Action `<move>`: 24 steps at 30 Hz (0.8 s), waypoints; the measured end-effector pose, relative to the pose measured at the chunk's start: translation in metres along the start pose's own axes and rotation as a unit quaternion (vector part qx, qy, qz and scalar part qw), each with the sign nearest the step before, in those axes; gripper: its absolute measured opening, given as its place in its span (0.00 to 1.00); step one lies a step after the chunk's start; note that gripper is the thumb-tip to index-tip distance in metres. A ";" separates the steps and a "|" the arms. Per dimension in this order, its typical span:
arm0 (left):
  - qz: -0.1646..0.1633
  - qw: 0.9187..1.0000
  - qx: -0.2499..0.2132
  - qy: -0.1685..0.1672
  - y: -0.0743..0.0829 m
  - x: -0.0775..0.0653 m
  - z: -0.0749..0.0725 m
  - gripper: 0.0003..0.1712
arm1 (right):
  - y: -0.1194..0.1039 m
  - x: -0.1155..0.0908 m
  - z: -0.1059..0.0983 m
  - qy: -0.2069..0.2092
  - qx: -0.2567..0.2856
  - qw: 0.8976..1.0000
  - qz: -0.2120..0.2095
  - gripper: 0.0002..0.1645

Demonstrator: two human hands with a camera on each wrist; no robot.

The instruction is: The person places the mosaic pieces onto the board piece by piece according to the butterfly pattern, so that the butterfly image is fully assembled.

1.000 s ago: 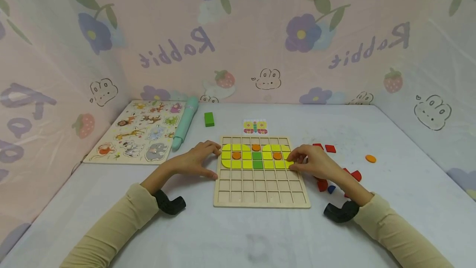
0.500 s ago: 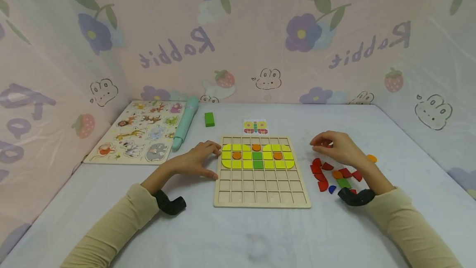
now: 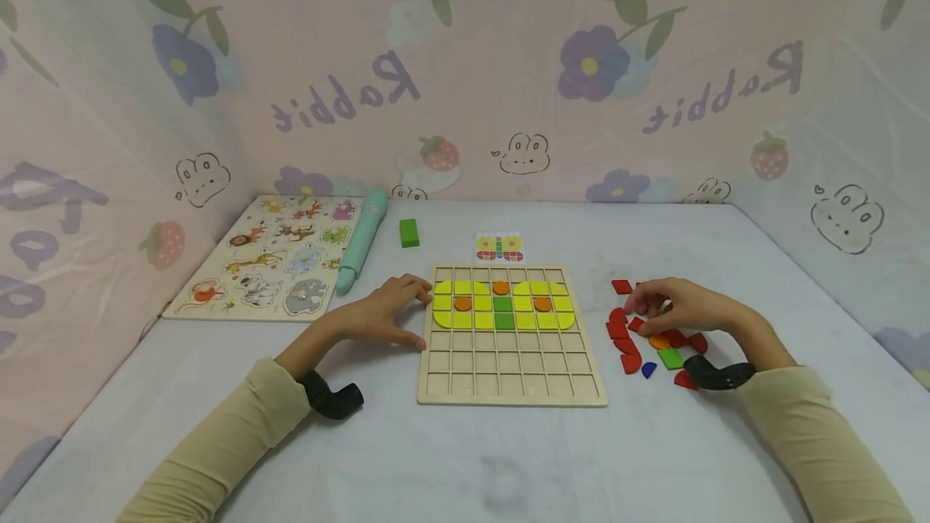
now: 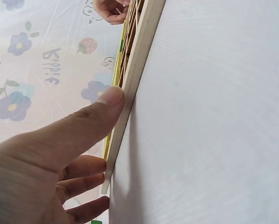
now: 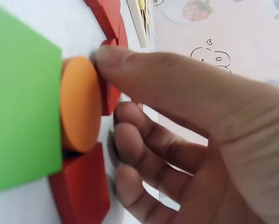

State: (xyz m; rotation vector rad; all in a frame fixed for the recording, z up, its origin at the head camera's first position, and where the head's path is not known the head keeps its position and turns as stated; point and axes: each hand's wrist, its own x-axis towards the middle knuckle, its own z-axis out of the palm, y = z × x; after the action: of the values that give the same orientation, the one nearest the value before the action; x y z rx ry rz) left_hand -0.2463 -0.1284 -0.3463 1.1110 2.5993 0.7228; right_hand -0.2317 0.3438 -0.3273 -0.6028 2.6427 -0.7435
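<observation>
A wooden grid board (image 3: 512,363) lies mid-table in the head view, its upper rows filled with yellow, green and orange pieces. My left hand (image 3: 385,313) rests at its left edge, fingers spread, and the thumb (image 4: 112,97) touches the rim in the left wrist view. My right hand (image 3: 686,305) is low over loose pieces right of the board, fingers loosely bent. Near its thumb is a red piece (image 5: 110,95), partly hidden. An orange disc (image 5: 81,105) and a green square (image 5: 22,102) lie close by. No piece shows lifted in that hand.
Behind the board lies a small butterfly picture card (image 3: 499,248). A green block (image 3: 409,233), a teal microphone-like stick (image 3: 362,240) and an animal puzzle board (image 3: 272,265) lie to the left. A small blue half-disc (image 3: 649,370) is among the red pieces.
My right hand has moved from the board's right edge out over the loose pieces, then lowered nearer to them. The left hand has stayed at the board's left edge.
</observation>
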 end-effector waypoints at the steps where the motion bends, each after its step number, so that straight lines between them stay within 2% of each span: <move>1: -0.001 1.000 0.000 0.000 0.000 0.000 0.000 0.37 | 0.000 0.000 0.001 0.002 -0.002 1.000 0.000 0.17; 4: -0.002 1.000 -0.001 -0.001 0.000 0.000 0.000 0.37 | 0.000 0.002 0.003 0.019 -0.025 0.999 0.010 0.14; 8: -0.002 1.000 -0.002 -0.001 0.000 0.000 0.000 0.37 | 0.000 0.003 0.004 0.058 -0.066 0.995 0.036 0.19; 10: -0.001 1.000 -0.001 -0.001 0.000 -0.001 0.000 0.37 | 0.000 0.001 0.004 0.068 -0.068 0.995 0.031 0.20; 12: -0.001 1.000 0.000 -0.002 0.001 -0.001 0.000 0.37 | 0.002 -0.001 0.002 0.064 -0.048 0.997 0.006 0.18; 15: 0.001 1.000 0.001 -0.001 0.001 -0.001 0.000 0.37 | 0.005 -0.006 -0.001 0.031 -0.011 0.999 -0.032 0.18; 18: 0.002 1.000 -0.002 0.001 0.001 -0.001 0.000 0.37 | 0.007 -0.008 -0.002 0.008 0.006 0.999 -0.048 0.18; 24: -0.004 1.000 0.002 0.001 0.002 -0.001 -0.001 0.37 | 0.010 -0.004 -0.001 0.040 -0.025 0.998 -0.037 0.13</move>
State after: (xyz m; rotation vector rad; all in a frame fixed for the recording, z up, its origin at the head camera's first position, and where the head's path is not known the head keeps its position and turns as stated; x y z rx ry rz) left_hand -0.2444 -0.1283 -0.3440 1.1001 2.6063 0.7178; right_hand -0.2316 0.3541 -0.3315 -0.7029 2.7326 -0.7381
